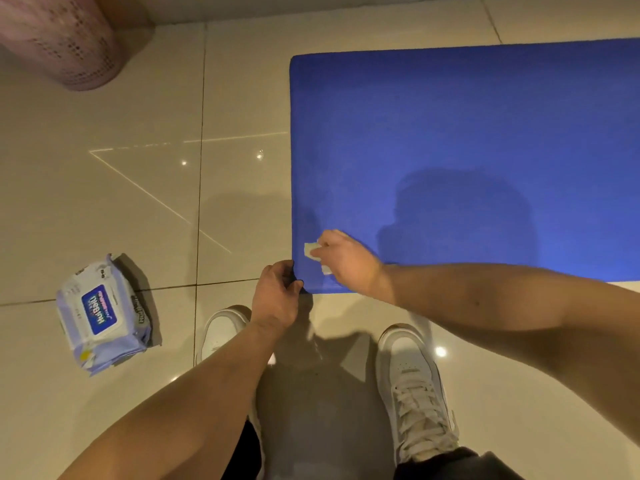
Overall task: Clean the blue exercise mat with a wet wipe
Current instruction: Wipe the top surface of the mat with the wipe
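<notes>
The blue mat [450,140] lies flat on glossy beige floor tiles [104,202], a matte, faintly grained sheet with rounded corners. Its short edge faces left and its long sides run off to the right, out of view. Over the near left corner, the person's right hand [346,261] has its fingers curled round a crumpled white wet wipe [309,250] and presses it onto the mat just inside the edge. The left hand [275,296] pinches that same corner, fingers hooked round the dark lip. Two white lace-up sneakers [415,386] stand on the tiles just short of the mat. A soft lilac pack of wipes [104,313] with a blue label lies well to the left, and a pink perforated basket [59,39] stands at the far left.
</notes>
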The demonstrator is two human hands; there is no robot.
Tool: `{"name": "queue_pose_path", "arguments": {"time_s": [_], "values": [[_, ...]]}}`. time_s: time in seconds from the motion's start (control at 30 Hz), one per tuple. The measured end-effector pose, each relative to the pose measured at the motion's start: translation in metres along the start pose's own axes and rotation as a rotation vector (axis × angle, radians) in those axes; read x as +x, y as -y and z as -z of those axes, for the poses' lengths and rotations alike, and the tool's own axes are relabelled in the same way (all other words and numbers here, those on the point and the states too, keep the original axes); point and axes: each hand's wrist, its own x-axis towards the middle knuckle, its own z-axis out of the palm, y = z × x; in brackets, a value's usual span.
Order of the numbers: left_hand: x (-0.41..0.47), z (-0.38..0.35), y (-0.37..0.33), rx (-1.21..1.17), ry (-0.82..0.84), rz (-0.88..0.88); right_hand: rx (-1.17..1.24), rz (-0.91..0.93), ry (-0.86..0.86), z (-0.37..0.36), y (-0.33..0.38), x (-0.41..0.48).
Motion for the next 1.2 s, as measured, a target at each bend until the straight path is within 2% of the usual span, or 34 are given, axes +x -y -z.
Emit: {"name": "queue_pose_path", "arguments": {"time_s": [0.03, 0.17, 0.27, 0.4, 0.5, 0.57, 0.63, 0.7, 0.8, 0.9, 1.03, 1.13, 1.2], "values": [[0.000, 0.000, -0.001, -0.018, 0.002, 0.011, -0.015, -0.028, -0.015, 0.004, -0.002, 0.011], [0.001, 0.001, 0.001, -0.052, -0.014, 0.059, 0.212, -0.157, 0.039, -0.001, 0.004, 0.034], [0.000, 0.003, 0.000, -0.059, -0.002, 0.082, 0.105, -0.081, 0.043, -0.012, 0.020, 0.020], [0.000, 0.003, 0.004, -0.072, 0.006, 0.103, 0.083, 0.107, 0.090, -0.035, 0.032, -0.021], [0.002, 0.003, 0.006, -0.106, -0.004, 0.110, 0.092, 0.171, 0.139, -0.027, 0.027, -0.001], [0.003, 0.004, 0.004, -0.152, -0.002, 0.119, 0.061, 0.046, 0.033, -0.021, 0.017, 0.030], [0.005, 0.003, 0.006, -0.189, 0.003, 0.134, 0.072, -0.091, -0.003, -0.016, 0.009, 0.056], [0.005, 0.004, 0.007, -0.199, 0.005, 0.141, 0.087, -0.105, 0.025, -0.016, 0.014, 0.064], [0.005, 0.004, 0.009, -0.222, -0.009, 0.162, 0.055, -0.016, 0.023, -0.024, 0.036, 0.036], [0.004, 0.006, 0.009, -0.224, -0.027, 0.158, 0.178, 0.046, 0.089, -0.038, 0.041, -0.008], [0.007, 0.005, 0.010, -0.237, -0.028, 0.177, 0.129, 0.214, 0.198, -0.033, 0.031, -0.015], [0.011, 0.005, 0.009, -0.229, -0.045, 0.185, 0.118, 0.203, 0.027, -0.013, 0.025, 0.030], [0.011, 0.005, 0.011, -0.234, -0.047, 0.183, 0.057, 0.030, -0.028, -0.007, 0.008, 0.054]]}}
